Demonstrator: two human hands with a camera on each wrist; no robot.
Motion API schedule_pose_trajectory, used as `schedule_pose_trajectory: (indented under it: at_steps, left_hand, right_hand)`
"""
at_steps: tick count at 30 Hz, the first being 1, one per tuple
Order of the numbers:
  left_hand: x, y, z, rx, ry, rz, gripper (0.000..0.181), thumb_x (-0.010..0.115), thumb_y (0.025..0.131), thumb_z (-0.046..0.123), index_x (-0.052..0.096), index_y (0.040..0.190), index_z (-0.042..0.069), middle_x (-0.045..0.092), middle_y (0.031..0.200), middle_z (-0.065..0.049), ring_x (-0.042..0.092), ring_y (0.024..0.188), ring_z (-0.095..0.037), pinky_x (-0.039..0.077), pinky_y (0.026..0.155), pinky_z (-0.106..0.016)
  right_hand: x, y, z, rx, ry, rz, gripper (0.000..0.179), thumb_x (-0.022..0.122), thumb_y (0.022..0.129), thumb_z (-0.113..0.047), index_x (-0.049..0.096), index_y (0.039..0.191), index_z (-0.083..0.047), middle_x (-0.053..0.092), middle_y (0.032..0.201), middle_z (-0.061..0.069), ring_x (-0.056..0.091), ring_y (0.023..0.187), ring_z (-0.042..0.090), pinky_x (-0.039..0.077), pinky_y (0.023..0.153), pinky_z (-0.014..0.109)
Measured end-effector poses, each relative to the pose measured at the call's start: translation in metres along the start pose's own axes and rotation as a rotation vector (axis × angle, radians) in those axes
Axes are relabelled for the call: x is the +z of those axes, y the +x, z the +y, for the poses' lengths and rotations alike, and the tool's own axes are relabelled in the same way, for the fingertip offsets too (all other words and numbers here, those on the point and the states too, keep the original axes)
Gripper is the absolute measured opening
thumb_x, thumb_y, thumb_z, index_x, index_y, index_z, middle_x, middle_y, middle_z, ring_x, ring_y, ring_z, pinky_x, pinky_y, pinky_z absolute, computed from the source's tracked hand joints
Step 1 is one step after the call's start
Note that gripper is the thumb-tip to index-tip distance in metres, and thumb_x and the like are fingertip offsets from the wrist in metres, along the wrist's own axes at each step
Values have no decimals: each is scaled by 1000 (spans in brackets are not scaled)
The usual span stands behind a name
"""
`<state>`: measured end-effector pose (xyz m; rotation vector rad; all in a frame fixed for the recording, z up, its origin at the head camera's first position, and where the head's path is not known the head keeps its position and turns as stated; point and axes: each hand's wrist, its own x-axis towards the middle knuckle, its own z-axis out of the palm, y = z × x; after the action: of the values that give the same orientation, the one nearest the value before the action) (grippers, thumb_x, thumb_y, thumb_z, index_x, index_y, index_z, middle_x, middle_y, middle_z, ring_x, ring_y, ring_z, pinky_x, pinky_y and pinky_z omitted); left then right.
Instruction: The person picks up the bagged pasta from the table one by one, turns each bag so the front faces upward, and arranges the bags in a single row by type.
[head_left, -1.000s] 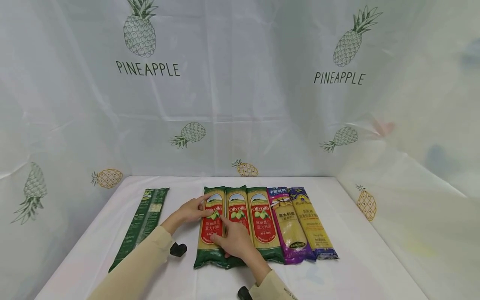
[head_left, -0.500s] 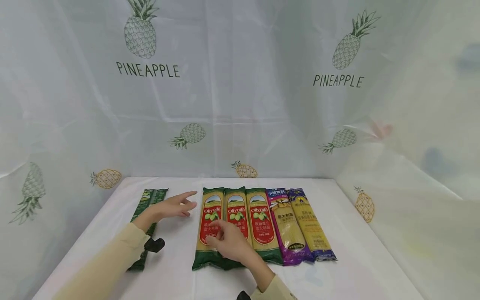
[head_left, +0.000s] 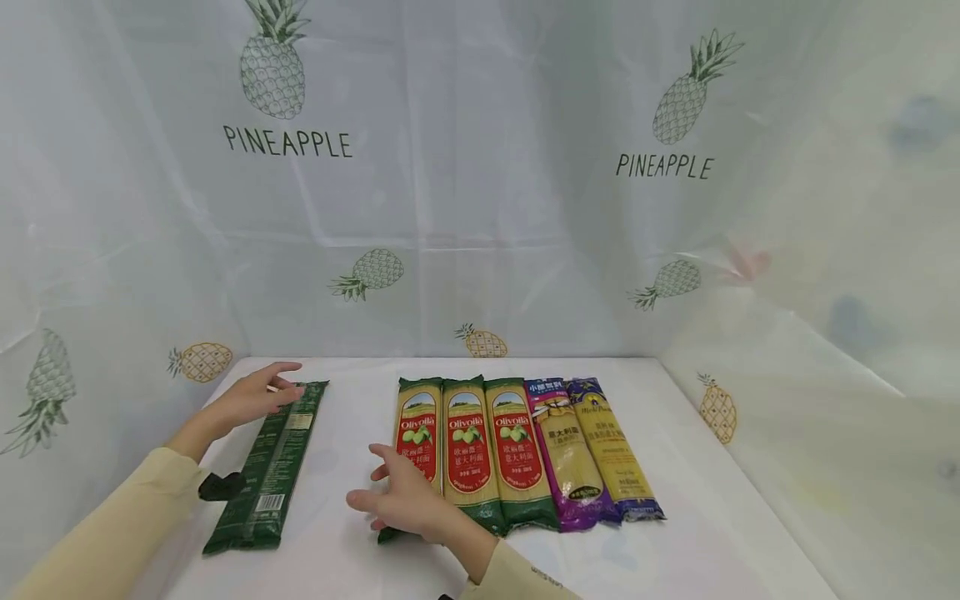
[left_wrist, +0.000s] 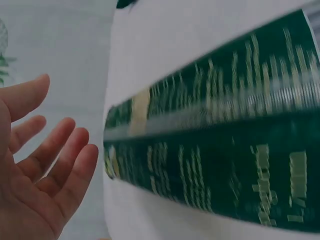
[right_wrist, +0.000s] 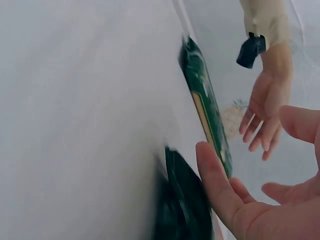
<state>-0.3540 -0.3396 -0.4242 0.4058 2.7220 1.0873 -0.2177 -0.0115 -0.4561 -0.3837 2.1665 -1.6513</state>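
My left hand (head_left: pixel 253 397) hovers over the far end of a green spaghetti pack (head_left: pixel 272 477), which lies back side up at the left of the table. In the left wrist view, the fingers of that hand (left_wrist: pixel 42 185) are loosely spread and hold nothing, beside the pack (left_wrist: pixel 215 135). My right hand (head_left: pixel 408 500) is above the lower left of the leftmost red-labelled spaghetti pack (head_left: pixel 417 433), hiding part of it. Its fingers are relaxed and apart in the right wrist view, with nothing between them. Whether it touches the pack, I cannot tell.
Right of that pack, two matching spaghetti packs (head_left: pixel 467 442) (head_left: pixel 516 442) lie in the same row. A purple-edged pasta pack (head_left: pixel 572 458) and a yellow-and-blue one (head_left: pixel 617 454) follow. A pineapple-printed curtain (head_left: pixel 480 167) rises behind the white table (head_left: pixel 352 417).
My left hand has left the leftmost red-labelled pack and moved left to the green pack. My right hand has drawn back left and towards me, fingers spreading. The packs stay in place.
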Motion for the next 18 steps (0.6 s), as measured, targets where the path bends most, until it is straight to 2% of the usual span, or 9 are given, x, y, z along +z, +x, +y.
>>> schedule_pose_trajectory:
  at_steps: [6, 11, 14, 16, 18]
  left_hand:
    - [-8, -9, -28, -78, 36, 12, 80, 60, 110, 41, 23, 164, -6, 53, 138, -34, 62, 120, -45, 55, 98, -57]
    - [-11, -10, -45, -155, -58, -69, 88, 60, 110, 40, 11, 165, -9, 45, 143, -43, 62, 122, -47, 56, 99, -55]
    - [-9, -9, -50, -192, -117, -125, 94, 62, 109, 40, 3, 166, -7, 45, 146, -44, 60, 127, -50, 56, 100, -55]
    - [-6, -8, -51, -212, -140, -145, 98, 65, 107, 39, 0, 166, -6, 52, 143, -40, 61, 128, -48, 55, 101, -54]
    - [-4, -5, -49, -223, -140, -150, 102, 68, 106, 39, -2, 166, -6, 60, 137, -34, 66, 122, -42, 56, 98, -52]
  right_hand:
    - [44, 20, -6, 86, -25, 46, 80, 83, 94, -32, 42, 161, -20, 57, 125, 4, 68, 73, 20, 60, 82, 38]
    - [77, 35, -8, 113, -77, 74, 81, 85, 91, -34, 44, 159, -17, 59, 119, 5, 66, 63, 18, 56, 91, 34]
    - [91, 42, -9, 97, -76, 102, 81, 86, 90, -32, 46, 158, -13, 59, 115, 5, 66, 60, 18, 55, 91, 31]
    - [98, 46, -10, 71, -104, 119, 80, 86, 90, -32, 47, 157, -11, 60, 114, 4, 66, 71, 12, 55, 92, 29]
    - [104, 50, -12, 37, -139, 123, 81, 86, 90, -34, 48, 157, -11, 61, 116, 3, 65, 87, 9, 55, 93, 29]
